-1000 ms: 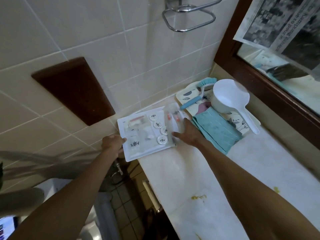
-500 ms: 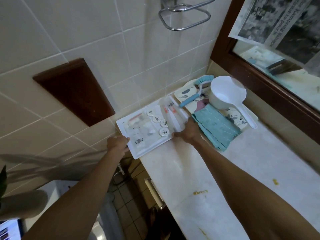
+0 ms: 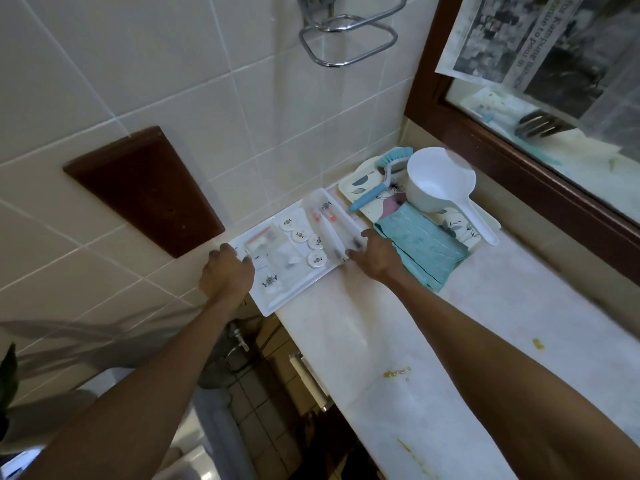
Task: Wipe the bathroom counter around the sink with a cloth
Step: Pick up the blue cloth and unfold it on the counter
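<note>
A white amenity tray [image 3: 273, 304] with small round tins, sachets and wrapped toothbrushes rests at the far left end of the pale marble counter [image 3: 485, 334], against the tiled wall. My left hand [image 3: 227, 273] grips the tray's left rim. My right hand [image 3: 375, 256] holds its right rim. A folded teal cloth [image 3: 420, 245] lies just right of my right hand, partly on a patterned tray [image 3: 356, 187]. Yellow-brown smears [image 3: 396, 373] mark the counter nearer to me.
On the patterned tray stand a white plastic dipper [image 3: 438, 183] and a blue scrubbing brush [image 3: 381, 181]. A wood-framed mirror [image 3: 519, 161] runs along the right. A chrome towel ring [image 3: 346, 39] hangs on the tiles above. Left of the counter edge there is a drop to floor and pipes.
Both hands have shifted the white tray slightly back and left toward the wall corner. My left hand has moved further up along its left rim.
</note>
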{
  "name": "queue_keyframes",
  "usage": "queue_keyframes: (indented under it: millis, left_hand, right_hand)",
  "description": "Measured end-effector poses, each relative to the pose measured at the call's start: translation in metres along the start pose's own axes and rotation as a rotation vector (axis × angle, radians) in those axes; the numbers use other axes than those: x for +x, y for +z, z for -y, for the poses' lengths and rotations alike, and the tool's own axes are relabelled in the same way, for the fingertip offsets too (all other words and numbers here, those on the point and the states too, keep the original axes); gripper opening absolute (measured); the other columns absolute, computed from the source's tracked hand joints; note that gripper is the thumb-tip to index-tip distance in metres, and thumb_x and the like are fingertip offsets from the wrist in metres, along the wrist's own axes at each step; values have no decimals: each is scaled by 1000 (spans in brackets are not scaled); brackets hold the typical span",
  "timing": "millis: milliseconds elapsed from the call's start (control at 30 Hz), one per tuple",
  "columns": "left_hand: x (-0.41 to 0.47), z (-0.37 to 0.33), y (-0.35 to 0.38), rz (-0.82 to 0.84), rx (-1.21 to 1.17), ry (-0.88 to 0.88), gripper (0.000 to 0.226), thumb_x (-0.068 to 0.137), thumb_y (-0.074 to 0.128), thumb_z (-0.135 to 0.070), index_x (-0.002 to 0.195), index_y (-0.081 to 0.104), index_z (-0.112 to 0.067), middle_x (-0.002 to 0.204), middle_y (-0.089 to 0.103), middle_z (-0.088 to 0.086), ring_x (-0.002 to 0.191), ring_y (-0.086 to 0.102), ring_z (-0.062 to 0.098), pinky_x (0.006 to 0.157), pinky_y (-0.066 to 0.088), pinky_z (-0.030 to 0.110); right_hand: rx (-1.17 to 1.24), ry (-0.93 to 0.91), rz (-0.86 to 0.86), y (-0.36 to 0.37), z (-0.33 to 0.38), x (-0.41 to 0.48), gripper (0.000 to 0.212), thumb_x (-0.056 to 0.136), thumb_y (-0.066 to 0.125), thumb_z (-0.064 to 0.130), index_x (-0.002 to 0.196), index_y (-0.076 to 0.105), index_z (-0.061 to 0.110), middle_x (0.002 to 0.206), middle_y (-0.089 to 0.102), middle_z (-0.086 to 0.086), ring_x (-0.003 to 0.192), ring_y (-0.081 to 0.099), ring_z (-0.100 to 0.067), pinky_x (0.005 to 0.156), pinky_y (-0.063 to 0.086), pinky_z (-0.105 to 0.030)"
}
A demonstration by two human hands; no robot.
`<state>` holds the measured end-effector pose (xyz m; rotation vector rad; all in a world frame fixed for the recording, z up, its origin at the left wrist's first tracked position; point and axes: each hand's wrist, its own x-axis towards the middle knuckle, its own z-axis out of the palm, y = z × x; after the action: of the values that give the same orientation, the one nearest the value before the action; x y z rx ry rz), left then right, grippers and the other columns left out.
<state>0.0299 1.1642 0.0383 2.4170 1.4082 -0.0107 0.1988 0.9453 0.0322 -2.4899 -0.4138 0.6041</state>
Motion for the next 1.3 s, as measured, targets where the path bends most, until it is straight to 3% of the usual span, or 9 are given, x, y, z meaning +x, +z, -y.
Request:
queue_keyframes:
  millis: [67, 200, 333, 500, 633, 833, 933, 1100, 1300]
  left_hand:
    - [-2, -24, -4, -48, -64, 153, 29, 95, 58, -37, 113, 57, -14, 114, 61, 12, 101, 62, 33, 78, 47, 41]
    - [-17, -85, 7, 13, -303, 562, 18, 96, 60, -31, 108, 59, -18, 101, 61, 0, 90, 60, 19, 70, 40, 29]
    - [-27, -142, 38, 117, -269, 905, 23, 94, 64, -30, 114, 62, -19, 105, 63, 0, 98, 58, 20, 75, 48, 31]
    - [-29, -198, 79, 268, -62, 1180, 44, 89, 70, -30, 130, 62, -18, 127, 61, 7, 118, 53, 30, 94, 43, 38]
    - [-24, -227, 101, 325, 192, 1278, 58, 87, 71, -36, 141, 54, -21, 143, 52, 5, 132, 45, 27, 107, 37, 41]
    - [-15, -232, 114, 304, 364, 1375, 38, 88, 62, -32, 126, 64, -29, 118, 62, 0, 119, 53, 23, 88, 33, 38]
    - [-8, -235, 114, 306, 285, 1361, 31, 90, 60, -28, 119, 69, -32, 114, 68, -4, 112, 59, 22, 83, 35, 37]
    - [-6, -246, 102, 338, 166, 1333, 22, 92, 55, -22, 101, 75, -24, 100, 75, -1, 95, 64, 27, 75, 40, 35]
    - [-21, -270, 57, 371, -37, 1266, 20, 93, 57, -26, 108, 70, -26, 116, 66, 4, 101, 61, 25, 81, 51, 37]
  right_hand:
    - [-81, -28, -51, -14, -4, -6, 44, 91, 61, 46, 122, 60, 16, 121, 67, -8, 111, 61, -29, 90, 48, -38]
    - [-210, -21, -196, -41, -32, -12, 35, 91, 58, 49, 110, 65, 19, 105, 71, -5, 94, 65, -27, 75, 48, -33]
    - [-209, 27, -250, -58, -77, -17, 42, 87, 65, 44, 117, 60, 16, 114, 67, -7, 104, 61, -29, 82, 50, -39]
    - [-307, 47, -168, -52, -113, -18, 61, 82, 69, 49, 129, 55, 14, 125, 59, -11, 112, 56, -32, 88, 49, -42]
    - [-416, -1, -164, -42, -125, -16, 52, 77, 69, 55, 112, 63, 17, 110, 66, -7, 98, 61, -31, 80, 50, -39]
    - [-438, -34, -232, -31, -130, -15, 26, 84, 63, 23, 109, 65, 17, 106, 67, -7, 97, 62, -32, 73, 46, -36]
    - [-344, -29, -266, -38, -133, -16, 13, 86, 56, 17, 96, 64, 15, 96, 69, -6, 87, 63, -33, 64, 40, -33]
    - [-152, 21, -314, -59, -126, -25, 12, 88, 60, 23, 97, 67, 19, 93, 70, -2, 83, 60, -30, 63, 39, -32]
    - [103, -12, -407, -111, -116, -43, 10, 92, 61, 27, 93, 69, 22, 80, 62, 9, 69, 53, -14, 59, 33, -21]
